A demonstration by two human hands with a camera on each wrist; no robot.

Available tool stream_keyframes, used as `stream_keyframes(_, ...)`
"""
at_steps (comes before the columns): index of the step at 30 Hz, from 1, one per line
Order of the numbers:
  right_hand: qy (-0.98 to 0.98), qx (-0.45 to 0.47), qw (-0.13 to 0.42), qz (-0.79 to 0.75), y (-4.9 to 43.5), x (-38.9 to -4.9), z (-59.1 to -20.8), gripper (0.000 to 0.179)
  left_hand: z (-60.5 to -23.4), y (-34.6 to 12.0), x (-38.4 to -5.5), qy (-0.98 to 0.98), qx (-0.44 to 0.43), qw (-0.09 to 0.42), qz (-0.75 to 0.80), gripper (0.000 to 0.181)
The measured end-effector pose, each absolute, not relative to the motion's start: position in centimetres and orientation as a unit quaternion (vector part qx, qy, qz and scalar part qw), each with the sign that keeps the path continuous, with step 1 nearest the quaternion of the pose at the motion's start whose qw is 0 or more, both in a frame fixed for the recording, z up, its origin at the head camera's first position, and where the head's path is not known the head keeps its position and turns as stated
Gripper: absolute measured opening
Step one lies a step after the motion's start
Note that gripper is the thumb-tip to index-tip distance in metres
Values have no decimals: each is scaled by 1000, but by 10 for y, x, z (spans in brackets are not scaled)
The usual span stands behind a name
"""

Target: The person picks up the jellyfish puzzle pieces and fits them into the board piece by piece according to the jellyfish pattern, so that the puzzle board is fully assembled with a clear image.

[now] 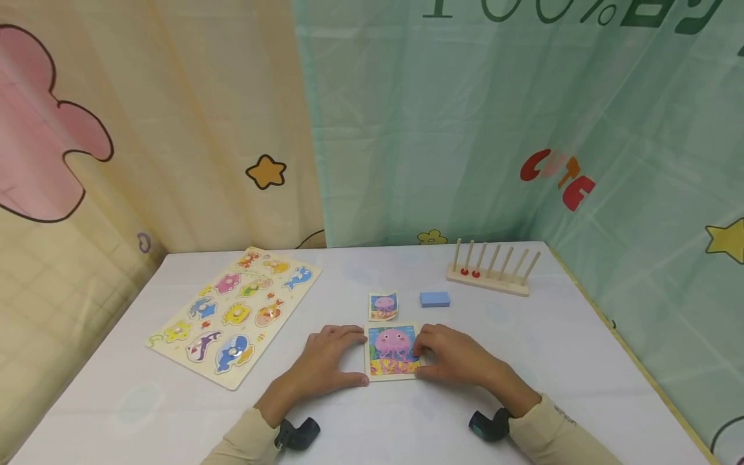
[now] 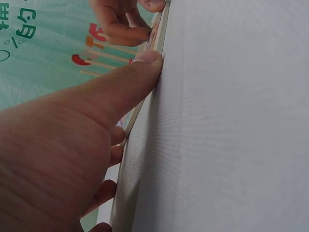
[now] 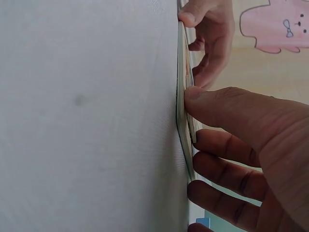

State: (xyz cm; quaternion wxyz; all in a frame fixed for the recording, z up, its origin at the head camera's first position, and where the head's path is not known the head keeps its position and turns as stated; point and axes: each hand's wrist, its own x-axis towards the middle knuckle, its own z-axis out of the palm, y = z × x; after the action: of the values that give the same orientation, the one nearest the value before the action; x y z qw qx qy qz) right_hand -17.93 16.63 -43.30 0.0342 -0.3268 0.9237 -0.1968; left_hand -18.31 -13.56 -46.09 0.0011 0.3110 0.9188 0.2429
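Note:
A small square jigsaw board [image 1: 392,380] with a pink jellyfish picture lies on the table between both hands. My left hand [image 1: 328,361] holds its left side, thumb at the near corner and fingertips at the far one. At the right side, my right hand [image 1: 456,355] pinches a thin puzzle piece [image 3: 191,123] between thumb and index finger. That piece stands slightly tilted over the board's edge in the right wrist view. The other right fingers curl beside the board. Just beyond the board lies a small jellyfish card [image 1: 383,307] with a lifted corner.
A blue block [image 1: 434,299] sits right of the card. Farther back stands a wooden peg rack [image 1: 488,281] with red beads on two pegs. On the left lies a large knob puzzle board [image 1: 232,310] with sea animals. Printed curtains [image 1: 407,129] close off the table's back.

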Motion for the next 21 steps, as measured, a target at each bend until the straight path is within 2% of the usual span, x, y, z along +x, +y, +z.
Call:
stream_keyframes(8,924,-323,48,-198,166,-179,-432,32,-460,-136,-184,919,313,4,239,71)
stream_keyframes(21,928,-326,21,-177,163,-179,-437,22,-460,-136,-183,919,307,8,246,71)
